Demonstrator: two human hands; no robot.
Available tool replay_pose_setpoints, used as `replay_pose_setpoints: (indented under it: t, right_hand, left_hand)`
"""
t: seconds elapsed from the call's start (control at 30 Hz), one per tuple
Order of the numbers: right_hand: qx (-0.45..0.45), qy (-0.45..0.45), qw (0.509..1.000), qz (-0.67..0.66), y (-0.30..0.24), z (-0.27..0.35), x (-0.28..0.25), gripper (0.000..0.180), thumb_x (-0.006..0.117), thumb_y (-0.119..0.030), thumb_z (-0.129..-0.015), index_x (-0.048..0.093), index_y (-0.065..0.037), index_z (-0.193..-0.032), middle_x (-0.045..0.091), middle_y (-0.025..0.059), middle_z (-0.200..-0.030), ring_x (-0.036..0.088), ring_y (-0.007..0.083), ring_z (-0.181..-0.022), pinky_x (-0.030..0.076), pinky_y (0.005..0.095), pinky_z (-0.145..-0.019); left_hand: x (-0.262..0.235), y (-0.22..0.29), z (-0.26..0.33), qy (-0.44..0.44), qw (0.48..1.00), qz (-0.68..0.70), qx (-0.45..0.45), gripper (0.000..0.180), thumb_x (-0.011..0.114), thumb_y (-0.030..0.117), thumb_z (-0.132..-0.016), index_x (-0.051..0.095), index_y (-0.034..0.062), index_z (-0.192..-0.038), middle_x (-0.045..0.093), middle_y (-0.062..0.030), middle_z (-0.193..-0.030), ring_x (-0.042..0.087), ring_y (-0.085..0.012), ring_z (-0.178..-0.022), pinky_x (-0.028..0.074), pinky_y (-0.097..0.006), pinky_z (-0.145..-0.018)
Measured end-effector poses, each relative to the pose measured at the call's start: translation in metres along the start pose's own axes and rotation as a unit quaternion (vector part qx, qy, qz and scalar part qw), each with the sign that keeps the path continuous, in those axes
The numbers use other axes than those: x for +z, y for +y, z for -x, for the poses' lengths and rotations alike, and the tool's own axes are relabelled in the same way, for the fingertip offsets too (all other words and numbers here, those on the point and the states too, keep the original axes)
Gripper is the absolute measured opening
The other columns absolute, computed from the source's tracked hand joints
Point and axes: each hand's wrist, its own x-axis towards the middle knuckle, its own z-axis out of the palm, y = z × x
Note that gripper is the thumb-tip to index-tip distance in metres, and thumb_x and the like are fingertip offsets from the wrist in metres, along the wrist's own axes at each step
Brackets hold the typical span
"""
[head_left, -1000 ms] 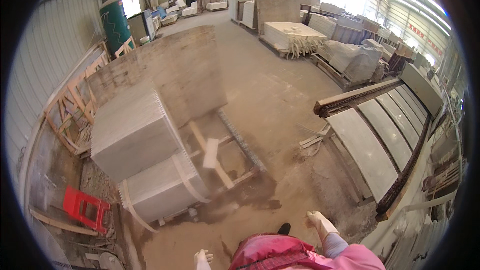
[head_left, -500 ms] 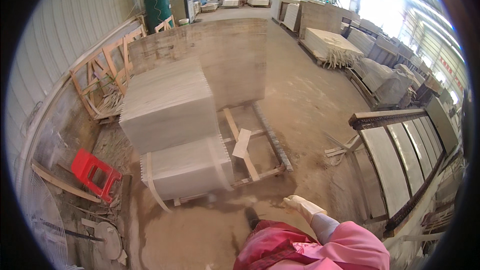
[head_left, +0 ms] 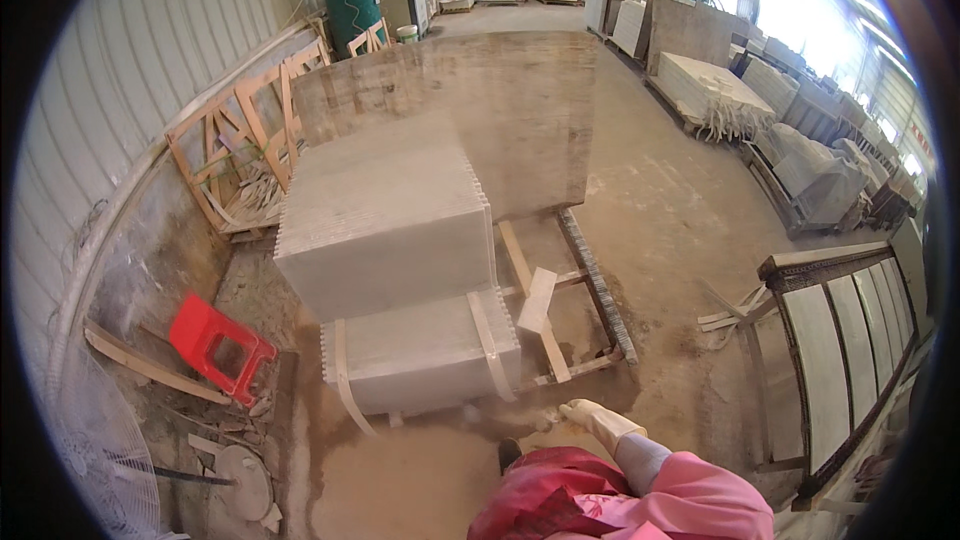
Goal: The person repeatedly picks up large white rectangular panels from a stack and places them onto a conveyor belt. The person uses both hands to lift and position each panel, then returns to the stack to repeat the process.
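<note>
My right hand (head_left: 602,424), in a cream-coloured glove, hangs out in front of my pink sleeve with its fingers loosely stretched. Nothing shows in it, and it touches nothing. Nearest to it is a low two-tier stack of pale slabs (head_left: 425,345) with light straps over its lower tier. Beside the stack lies a wooden-and-metal frame (head_left: 558,360) with a short pale board (head_left: 538,300) across it. My left hand is out of view.
A large brown upright panel (head_left: 520,110) stands behind the stack. At left are a tipped red plastic stool (head_left: 225,350), a fan (head_left: 95,470) and wooden A-frames (head_left: 265,115). A rack of pale panels (head_left: 850,340) leans at right. Slab pallets (head_left: 710,95) line the far right.
The view has turned a little left, so the stack, stool and rack sit further right in the picture. My right hand stays low in front of me with nothing in it.
</note>
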Motion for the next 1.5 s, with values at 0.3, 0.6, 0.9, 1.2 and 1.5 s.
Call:
replay_pose_setpoints:
  t: [0.3, 0.6, 0.9, 1.2, 1.5]
  right_hand:
    - [-0.054, 0.01, 0.998, -0.023, 0.002, -0.024, -0.008, 0.035, 0.044, -0.038, -0.094, 0.065, -0.01, -0.101, 0.065, 0.0107, -0.077, 0.064, 0.0206, -0.065, 0.047, 0.0318, -0.049]
    - [0.037, 0.054, 0.983, -0.169, 0.031, -0.024, 0.003, 0.036, 0.044, -0.033, -0.094, 0.066, -0.004, -0.1, 0.066, 0.0152, -0.08, 0.065, 0.0258, -0.065, 0.054, 0.0369, -0.057]
    - [0.134, 0.097, 0.935, -0.314, -0.051, 0.044, 0.041, 0.035, 0.041, -0.029, -0.095, 0.061, -0.001, -0.103, 0.066, 0.0201, -0.079, 0.067, 0.0295, -0.068, 0.056, 0.0392, -0.058]
    - [0.076, 0.153, 0.933, -0.316, -0.111, 0.036, 0.044, 0.035, 0.046, -0.029, -0.095, 0.062, 0.0, -0.102, 0.067, 0.0149, -0.083, 0.066, 0.0231, -0.068, 0.055, 0.0335, -0.062]
    - [0.12, 0.157, 0.92, -0.339, -0.113, 0.06, 0.039, 0.033, 0.045, -0.028, -0.096, 0.061, -0.001, -0.106, 0.068, 0.0162, -0.082, 0.067, 0.0248, -0.07, 0.055, 0.0353, -0.063]
  left_hand:
    - [0.009, 0.069, -0.016, -0.058, 0.99, 0.026, 0.124, 0.043, 0.038, 0.042, -0.095, 0.059, 0.0079, -0.113, 0.067, -0.016, -0.094, 0.063, -0.0261, -0.082, 0.05, -0.04, -0.074]
    - [0.036, 0.204, -0.003, -0.116, 0.975, 0.075, 0.173, 0.044, 0.04, 0.044, -0.095, 0.058, 0.0091, -0.114, 0.067, -0.0138, -0.096, 0.064, -0.024, -0.082, 0.05, -0.038, -0.076]
    - [0.047, 0.407, -0.056, -0.113, 0.944, 0.029, 0.31, 0.042, 0.043, 0.042, -0.094, 0.063, 0.0075, -0.106, 0.068, -0.0112, -0.091, 0.064, -0.0164, -0.077, 0.051, -0.031, -0.072]
    - [0.079, 0.631, -0.12, 0.088, 0.827, -0.021, 0.554, 0.054, 0.06, 0.044, -0.086, 0.055, -0.0012, -0.114, 0.06, -0.0163, -0.115, 0.056, -0.0303, -0.106, 0.043, -0.036, -0.093]
    - [0.098, 0.707, -0.126, 0.154, 0.857, -0.16, 0.465, 0.066, 0.06, 0.055, -0.079, 0.057, -0.003, -0.109, 0.061, -0.0241, -0.108, 0.058, -0.0354, -0.102, 0.044, -0.042, -0.087]
